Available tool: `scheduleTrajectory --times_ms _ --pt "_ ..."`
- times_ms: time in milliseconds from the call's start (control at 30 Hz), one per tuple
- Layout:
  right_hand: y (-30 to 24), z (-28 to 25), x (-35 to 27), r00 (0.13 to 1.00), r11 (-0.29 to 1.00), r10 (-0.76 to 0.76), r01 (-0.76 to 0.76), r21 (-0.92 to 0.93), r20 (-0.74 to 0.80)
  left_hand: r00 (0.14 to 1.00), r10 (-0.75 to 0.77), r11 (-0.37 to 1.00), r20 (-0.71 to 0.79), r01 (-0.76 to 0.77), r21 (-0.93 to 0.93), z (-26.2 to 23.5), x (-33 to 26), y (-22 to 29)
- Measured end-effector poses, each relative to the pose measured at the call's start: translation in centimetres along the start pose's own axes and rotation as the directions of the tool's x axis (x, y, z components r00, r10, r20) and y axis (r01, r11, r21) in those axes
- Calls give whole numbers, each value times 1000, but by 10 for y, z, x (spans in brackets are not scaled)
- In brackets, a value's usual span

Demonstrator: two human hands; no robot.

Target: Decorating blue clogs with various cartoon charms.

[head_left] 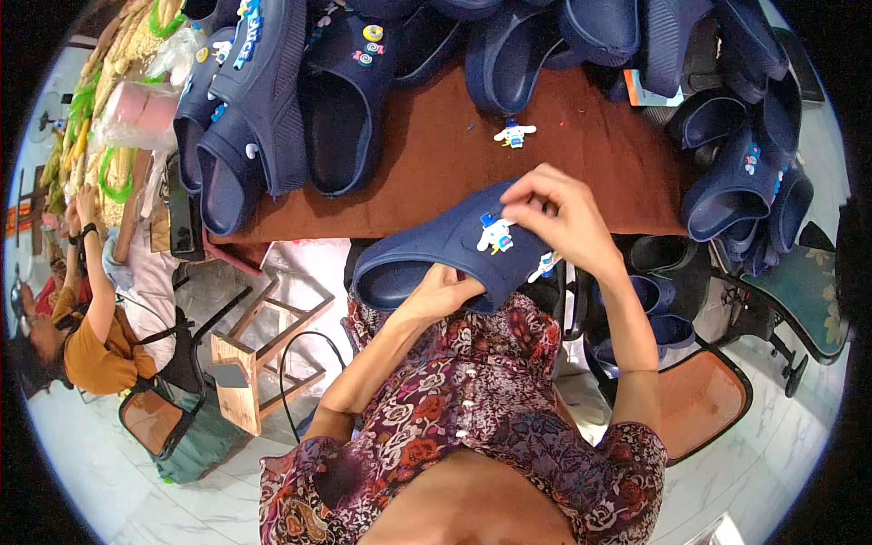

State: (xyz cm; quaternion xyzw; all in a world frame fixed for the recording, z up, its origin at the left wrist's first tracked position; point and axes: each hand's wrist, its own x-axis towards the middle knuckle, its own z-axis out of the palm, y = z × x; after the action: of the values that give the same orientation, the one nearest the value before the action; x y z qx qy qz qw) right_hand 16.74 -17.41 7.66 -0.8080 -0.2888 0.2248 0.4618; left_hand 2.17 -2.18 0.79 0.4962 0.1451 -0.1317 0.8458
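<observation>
While the left hand (442, 292) curls under the near edge of a navy foam slipper (445, 250) and grips it from below, the right hand (561, 218) pinches its fingers closed on the upper strap, just beside a small white-and-blue charm (495, 234) fixed there. The slipper is held in the air over the lap, at the near edge of the tabletop (436, 173) and not resting on it. Judged by its look, it is light, springy foam (soft enough to flex under a thumb, stiff enough to keep its shape), so a hold on the sole rim or the strap edge should be secure; the charm is small and better not used as a handle. Farther off, a loose charm (515, 133) lies on the brown tabletop. Beyond it, more navy slippers (300, 91) are heaped along the far side.
</observation>
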Motion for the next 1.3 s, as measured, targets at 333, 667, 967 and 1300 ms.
scheduleTrajectory --times_ms 333,667,967,1300 --pt "58 -19 -21 964 977 152 -114 178 -220 996 -68 938 -56 45 -345 -11 -8 6" --pt "53 -15 -18 966 953 186 -132 274 -181 999 1 804 37 21 -594 -25 -7 -1" --pt "52 -6 -23 941 978 89 -21 205 -327 995 0 627 -101 -79 -775 -14 2 22" --pt "56 55 -73 878 959 214 -105 264 -429 986 16 742 -168 -124 -658 4 12 26"
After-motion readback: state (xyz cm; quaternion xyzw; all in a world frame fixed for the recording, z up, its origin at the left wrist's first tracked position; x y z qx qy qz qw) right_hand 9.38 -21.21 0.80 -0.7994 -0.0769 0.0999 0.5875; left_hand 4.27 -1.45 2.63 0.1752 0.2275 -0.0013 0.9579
